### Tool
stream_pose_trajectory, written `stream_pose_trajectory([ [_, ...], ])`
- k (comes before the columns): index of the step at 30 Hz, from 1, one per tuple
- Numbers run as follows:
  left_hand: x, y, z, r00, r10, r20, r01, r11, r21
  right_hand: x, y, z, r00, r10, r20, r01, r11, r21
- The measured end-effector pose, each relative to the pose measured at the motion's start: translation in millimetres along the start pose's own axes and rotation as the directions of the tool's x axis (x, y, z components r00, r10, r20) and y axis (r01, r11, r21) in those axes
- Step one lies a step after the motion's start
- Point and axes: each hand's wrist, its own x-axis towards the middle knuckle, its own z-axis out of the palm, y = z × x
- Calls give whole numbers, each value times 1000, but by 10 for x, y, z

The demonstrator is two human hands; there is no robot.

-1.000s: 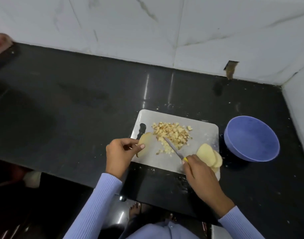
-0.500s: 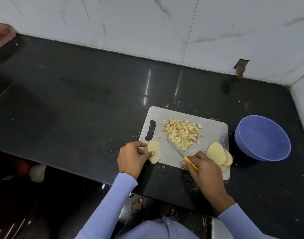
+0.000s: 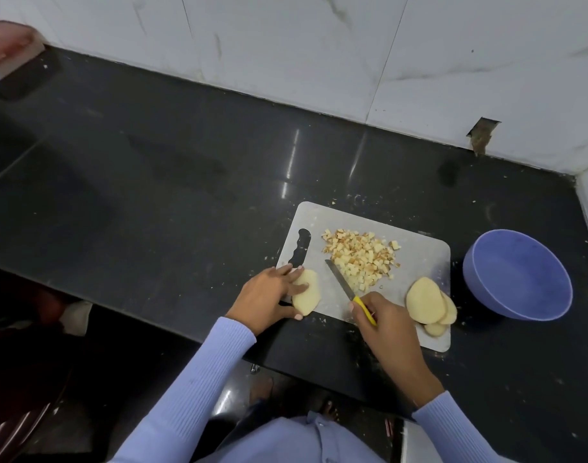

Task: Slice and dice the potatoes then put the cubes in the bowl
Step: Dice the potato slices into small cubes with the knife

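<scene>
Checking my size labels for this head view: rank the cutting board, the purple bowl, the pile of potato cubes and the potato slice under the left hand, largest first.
1. cutting board
2. purple bowl
3. pile of potato cubes
4. potato slice under the left hand

The bowl and the pile look fairly close, so that order is less sure.

Ribbed lavender long sleeves point(image 3: 199, 379), matching buttoned shirt front point(image 3: 306, 436), bare hands
</scene>
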Motion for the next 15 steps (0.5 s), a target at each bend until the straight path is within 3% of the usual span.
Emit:
stream_pose_trajectory([
  [6, 32, 133, 148, 994, -48, -96, 47, 999, -13, -3, -160, 74, 988, 15, 153, -8, 999, -45],
  [10, 16, 196, 200, 986, -70, -152, 61, 996, -63, 27, -261, 127, 987, 13, 157, 17, 982, -188],
  [15, 12, 250, 211, 981, -84, -174, 74, 995, -61, 35, -305, 153, 981, -7, 193, 53, 971, -234],
])
